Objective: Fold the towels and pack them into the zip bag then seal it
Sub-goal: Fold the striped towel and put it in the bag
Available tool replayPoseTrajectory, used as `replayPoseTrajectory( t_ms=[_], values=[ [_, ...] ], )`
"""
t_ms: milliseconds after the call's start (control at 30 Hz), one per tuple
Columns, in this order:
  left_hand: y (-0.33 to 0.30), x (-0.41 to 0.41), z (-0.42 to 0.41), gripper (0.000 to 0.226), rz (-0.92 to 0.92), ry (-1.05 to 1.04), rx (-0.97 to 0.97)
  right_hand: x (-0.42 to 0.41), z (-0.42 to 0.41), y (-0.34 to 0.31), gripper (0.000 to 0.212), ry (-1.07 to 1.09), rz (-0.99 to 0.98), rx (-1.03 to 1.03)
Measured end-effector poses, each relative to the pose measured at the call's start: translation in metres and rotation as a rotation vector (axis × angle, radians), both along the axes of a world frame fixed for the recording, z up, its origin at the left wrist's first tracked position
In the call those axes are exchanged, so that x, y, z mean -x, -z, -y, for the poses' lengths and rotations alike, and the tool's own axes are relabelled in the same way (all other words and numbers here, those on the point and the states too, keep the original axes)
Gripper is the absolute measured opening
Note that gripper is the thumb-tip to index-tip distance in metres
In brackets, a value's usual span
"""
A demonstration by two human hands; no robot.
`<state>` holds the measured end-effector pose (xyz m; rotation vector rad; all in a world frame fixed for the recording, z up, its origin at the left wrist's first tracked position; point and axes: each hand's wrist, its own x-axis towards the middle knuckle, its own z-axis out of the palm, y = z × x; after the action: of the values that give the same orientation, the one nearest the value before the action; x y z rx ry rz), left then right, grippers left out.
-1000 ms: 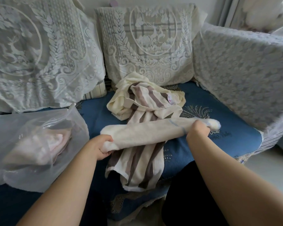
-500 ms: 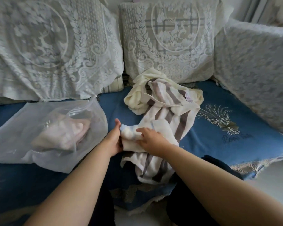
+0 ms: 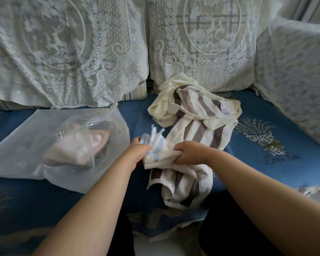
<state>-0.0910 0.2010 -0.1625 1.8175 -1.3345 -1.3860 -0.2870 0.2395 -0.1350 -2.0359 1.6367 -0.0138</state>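
A small cream towel [image 3: 162,152] with pale blue bands is bunched and folded between my hands at the middle of the blue sofa seat. My left hand [image 3: 139,147] grips its left end, and my right hand [image 3: 189,152] is closed on its right part. Under it lies a rumpled cream towel with grey-brown stripes [image 3: 198,133], running from the back cushions to the seat's front edge. The clear zip bag [image 3: 35,145] lies to the left, its mouth open toward my hands, with a folded pink towel [image 3: 78,152] inside.
The blue embroidered seat cover [image 3: 266,145] spreads right of the towels. Two lace-covered back cushions [image 3: 201,43] stand behind, and a lace-covered armrest [image 3: 294,80] closes the right side. My dark-clothed knees [image 3: 229,228] are below the seat's front edge.
The long cream towel, stretched between my hands a second ago, is folded short. My right hand has brought its end over to the left hand, and both now clutch the bundle.
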Motion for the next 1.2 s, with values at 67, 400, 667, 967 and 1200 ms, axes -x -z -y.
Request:
replayPoseTrajectory(
  t_ms=[67, 400, 667, 967, 1200],
  values=[
    [-0.006, -0.004, -0.002, 0.039, 0.136, 0.082, 0.009, 0.0, 0.0, 0.0, 0.015, -0.007, 0.132, -0.133],
    [-0.023, -0.016, -0.018, 0.029, 0.49, 0.402, 0.582, -0.01, 0.03, 0.017, 0.046, -0.07, 0.02, -0.235],
    [-0.055, -0.094, -0.034, 0.022, 1.023, -0.264, 0.796, -0.033, 0.019, -0.024, 0.017, -0.036, 0.247, 0.268],
    [-0.05, -0.136, -0.05, 0.06, 0.772, -0.169, 0.888, -0.117, 0.014, -0.014, 0.024, -0.409, -0.016, 0.414],
    [-0.048, -0.137, -0.061, 0.054, 0.608, -0.058, 0.934, -0.146, 0.012, -0.017, 0.02, -0.251, 0.066, 0.352]
  ],
)
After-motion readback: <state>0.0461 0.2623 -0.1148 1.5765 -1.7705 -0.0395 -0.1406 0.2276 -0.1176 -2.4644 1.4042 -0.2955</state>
